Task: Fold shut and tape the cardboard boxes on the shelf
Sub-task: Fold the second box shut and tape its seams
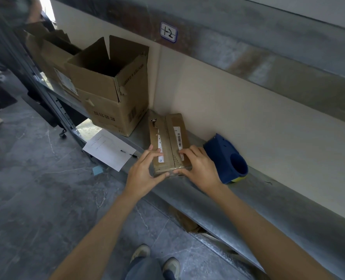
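The small cardboard box (pixel 167 136), flaps folded shut, lies near the shelf's (pixel 278 190) front edge. The left hand (pixel 145 172) and right hand (pixel 199 166) grip its near end, fingers (pixel 184 151) on top and thumbs against the end. A blue tape dispenser (pixel 226 160) sits just right; an open box (pixel 111 85) stands far left.

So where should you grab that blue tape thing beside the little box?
Probably round the blue tape dispenser's curved body, coming from the front with the right hand, which is nearest. It lies on the shelf just right of the small box, round hole facing outward, so fingers can likely wrap over its top there.
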